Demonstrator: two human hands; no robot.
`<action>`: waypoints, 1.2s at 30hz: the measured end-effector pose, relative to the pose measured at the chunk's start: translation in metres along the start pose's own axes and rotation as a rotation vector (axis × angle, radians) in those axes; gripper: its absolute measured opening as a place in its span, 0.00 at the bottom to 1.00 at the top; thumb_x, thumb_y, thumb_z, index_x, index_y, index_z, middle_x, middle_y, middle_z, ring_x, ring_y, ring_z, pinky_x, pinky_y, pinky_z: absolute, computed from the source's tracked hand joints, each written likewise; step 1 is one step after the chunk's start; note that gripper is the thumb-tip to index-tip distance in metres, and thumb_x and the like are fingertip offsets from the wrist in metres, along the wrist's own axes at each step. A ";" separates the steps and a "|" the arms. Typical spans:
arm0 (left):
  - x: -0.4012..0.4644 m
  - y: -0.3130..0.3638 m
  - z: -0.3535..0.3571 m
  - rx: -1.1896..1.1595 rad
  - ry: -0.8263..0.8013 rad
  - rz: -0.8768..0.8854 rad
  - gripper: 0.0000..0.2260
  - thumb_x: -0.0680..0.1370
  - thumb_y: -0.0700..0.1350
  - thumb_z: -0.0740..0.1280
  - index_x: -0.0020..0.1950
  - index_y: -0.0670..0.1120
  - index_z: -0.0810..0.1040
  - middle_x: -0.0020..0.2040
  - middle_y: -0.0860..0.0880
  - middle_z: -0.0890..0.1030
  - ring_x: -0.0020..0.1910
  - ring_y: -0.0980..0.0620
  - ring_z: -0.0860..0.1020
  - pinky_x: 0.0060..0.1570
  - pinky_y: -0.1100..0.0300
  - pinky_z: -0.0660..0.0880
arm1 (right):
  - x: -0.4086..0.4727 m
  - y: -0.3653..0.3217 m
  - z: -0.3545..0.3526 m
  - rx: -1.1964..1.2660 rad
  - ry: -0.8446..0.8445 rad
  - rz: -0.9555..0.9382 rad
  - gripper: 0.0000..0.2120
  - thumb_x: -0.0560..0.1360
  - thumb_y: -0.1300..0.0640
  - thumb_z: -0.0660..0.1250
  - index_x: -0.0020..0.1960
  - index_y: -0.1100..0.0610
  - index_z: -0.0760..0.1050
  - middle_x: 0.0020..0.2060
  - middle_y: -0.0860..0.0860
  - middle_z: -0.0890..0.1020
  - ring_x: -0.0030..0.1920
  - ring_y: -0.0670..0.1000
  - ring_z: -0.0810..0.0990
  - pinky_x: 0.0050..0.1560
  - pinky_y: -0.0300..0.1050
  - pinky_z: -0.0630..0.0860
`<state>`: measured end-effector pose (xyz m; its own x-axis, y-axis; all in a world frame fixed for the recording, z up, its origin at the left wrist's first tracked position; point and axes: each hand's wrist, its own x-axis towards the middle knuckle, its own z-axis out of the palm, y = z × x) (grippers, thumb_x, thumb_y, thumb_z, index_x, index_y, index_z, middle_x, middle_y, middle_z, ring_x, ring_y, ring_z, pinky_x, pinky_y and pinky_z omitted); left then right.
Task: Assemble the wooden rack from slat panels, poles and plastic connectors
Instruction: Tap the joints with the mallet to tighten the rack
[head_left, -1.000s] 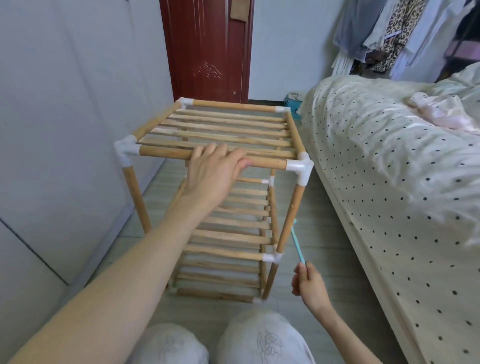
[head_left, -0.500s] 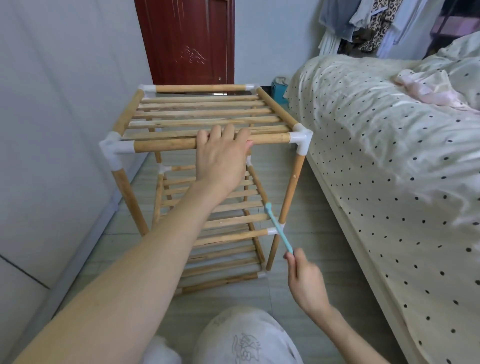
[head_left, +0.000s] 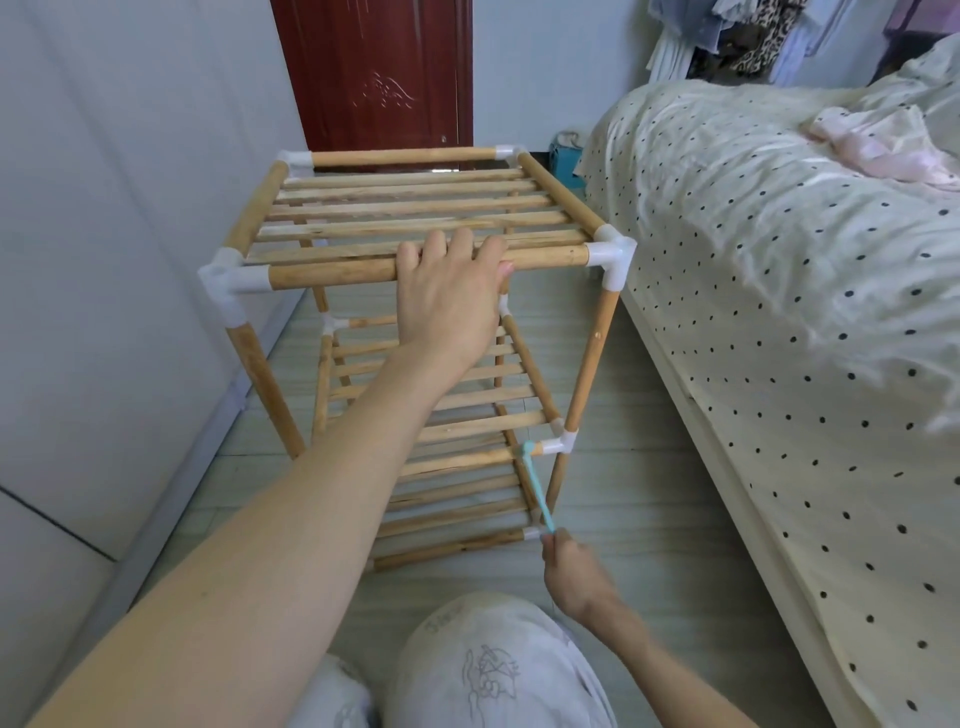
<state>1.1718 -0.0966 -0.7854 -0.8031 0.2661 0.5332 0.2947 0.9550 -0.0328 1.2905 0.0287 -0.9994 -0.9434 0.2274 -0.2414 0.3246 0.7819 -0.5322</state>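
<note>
Grip first: the left hand (head_left: 452, 296) lay over the front top pole (head_left: 332, 270) of the rack (head_left: 415, 218), fingers draped over the pole's far side onto the nearest slat and the thumb tucked beneath, steadying the frame from above. The right hand (head_left: 569, 571) had its fingers curled round the low end of a thin teal tool (head_left: 535, 486), pinching it well below and to the right of the left hand.

That tool ran up and slightly leftward from the right hand, its long axis steep, and its upper tip met the middle shelf's front rail just beside the white connector (head_left: 558, 446) on the front right leg (head_left: 592, 358). So the joint in question lay up and ahead of the right grip, near it, while the left hand was well apart from it, one tier higher.

The rack stood upright on the floor (head_left: 639, 467), between the wall and the bed (head_left: 779, 312), with three slat tiers in place. Judging by this, assembly was nearly complete and the right hand, being nearer, was the one to work that connector.
</note>
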 end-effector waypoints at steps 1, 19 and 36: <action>-0.001 0.000 0.001 -0.001 0.000 0.005 0.16 0.83 0.51 0.49 0.64 0.49 0.70 0.57 0.47 0.75 0.54 0.45 0.69 0.52 0.53 0.61 | 0.002 0.001 0.000 -0.025 -0.011 0.010 0.16 0.83 0.52 0.47 0.57 0.61 0.68 0.49 0.60 0.80 0.51 0.62 0.78 0.43 0.49 0.69; 0.000 0.004 -0.002 0.025 -0.015 -0.002 0.16 0.83 0.50 0.48 0.66 0.49 0.69 0.57 0.46 0.75 0.55 0.45 0.70 0.52 0.52 0.62 | 0.034 0.032 -0.057 1.417 0.509 0.409 0.17 0.83 0.57 0.47 0.36 0.54 0.61 0.24 0.51 0.62 0.15 0.41 0.59 0.19 0.29 0.54; -0.002 0.005 -0.003 0.050 -0.020 -0.010 0.15 0.83 0.50 0.48 0.65 0.49 0.69 0.57 0.46 0.74 0.56 0.45 0.69 0.54 0.52 0.62 | 0.039 0.023 -0.030 1.994 0.070 0.495 0.16 0.77 0.59 0.50 0.31 0.52 0.56 0.16 0.46 0.58 0.15 0.45 0.54 0.19 0.32 0.52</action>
<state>1.1760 -0.0923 -0.7841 -0.8159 0.2588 0.5171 0.2610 0.9628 -0.0701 1.2594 0.0729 -0.9961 -0.7558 0.2307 -0.6128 0.0636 -0.9056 -0.4194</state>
